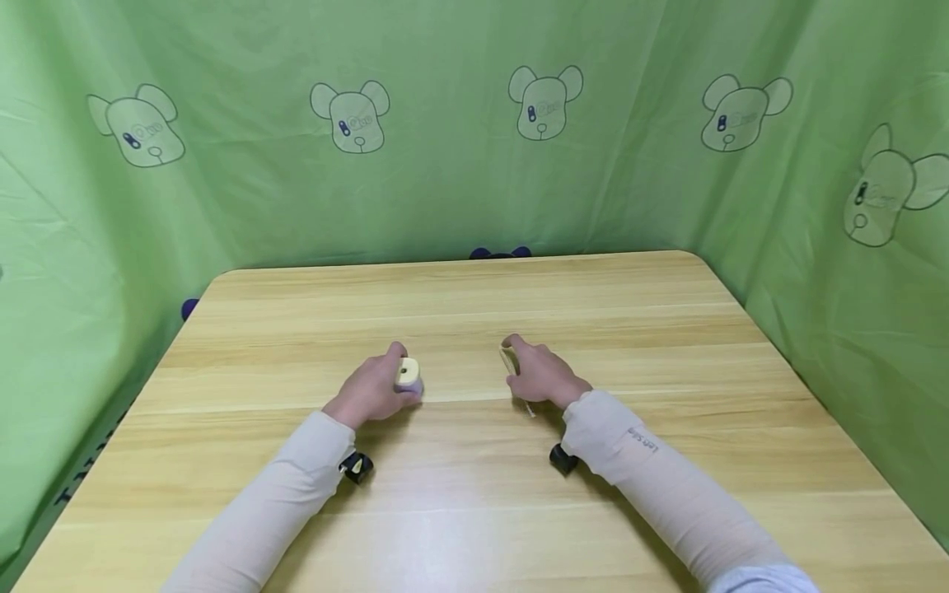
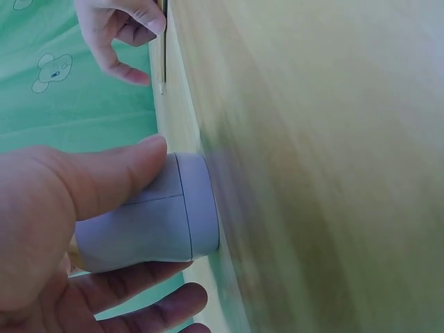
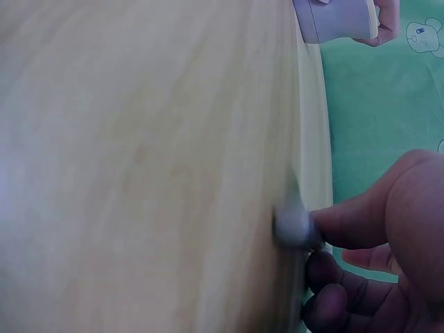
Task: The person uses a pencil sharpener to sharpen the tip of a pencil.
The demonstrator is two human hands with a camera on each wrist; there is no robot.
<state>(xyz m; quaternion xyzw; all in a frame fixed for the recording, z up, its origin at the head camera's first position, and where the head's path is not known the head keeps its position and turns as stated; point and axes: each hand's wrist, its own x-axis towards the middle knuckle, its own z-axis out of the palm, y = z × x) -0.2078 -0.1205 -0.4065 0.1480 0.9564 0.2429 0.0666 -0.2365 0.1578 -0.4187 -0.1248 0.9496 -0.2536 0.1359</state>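
A small pencil sharpener (image 1: 409,375) stands on the wooden table, with a lavender body and a cream top that has a dark hole. My left hand (image 1: 374,387) grips it from the left side. In the left wrist view its thumb lies along one side of the sharpener (image 2: 146,218) and fingers along the other. Farther right, my right hand (image 1: 544,375) holds a thin, pale pencil (image 1: 508,361) low over the tabletop. One end of that pencil (image 2: 163,76) points past the fingers in the left wrist view. In the right wrist view, the thumb meets a blurred whitish end.
The pale wooden table (image 1: 460,461) has rounded far corners. A green curtain (image 1: 445,189) with bear-head drawings hangs behind it and along both sides. Black wrist cameras hang under the left sleeve (image 1: 255,494) and the right sleeve (image 1: 667,486).
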